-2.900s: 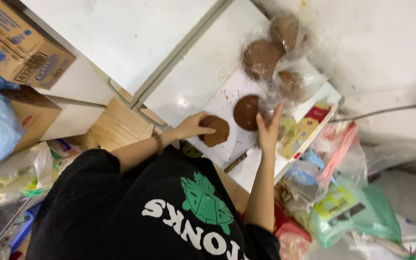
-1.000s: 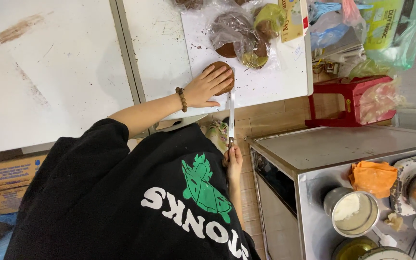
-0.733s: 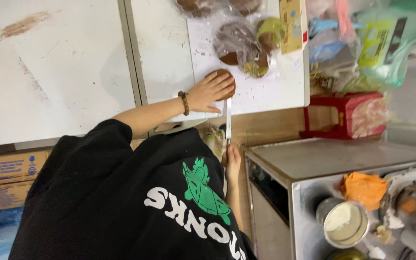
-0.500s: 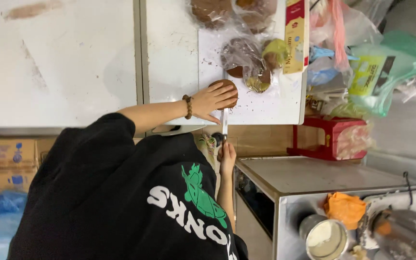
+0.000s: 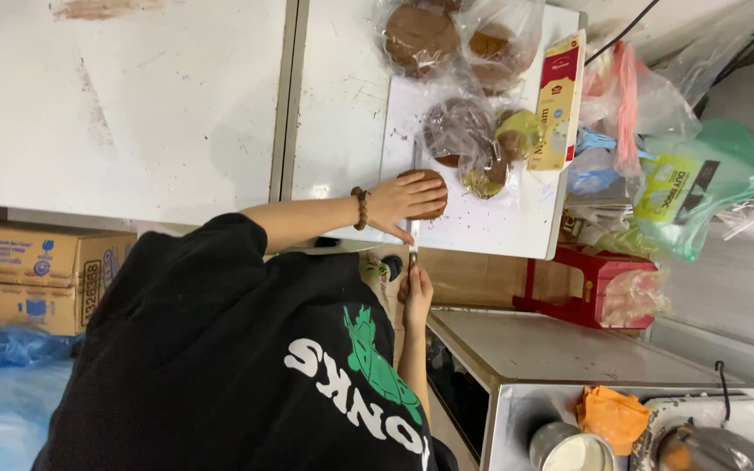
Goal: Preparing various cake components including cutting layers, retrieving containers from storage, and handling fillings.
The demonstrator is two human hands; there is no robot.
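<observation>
On the white board (image 5: 490, 227) my left hand (image 5: 403, 199) lies flat, fingers spread, pressing a brown round cake (image 5: 429, 183) at the board's near edge. Just below that edge, my right hand (image 5: 415, 288) is closed around a knife (image 5: 413, 253), its blade reaching up to the cake. Further along the board sit bagged cakes (image 5: 460, 139) beside a red-and-yellow carton (image 5: 558, 100).
</observation>
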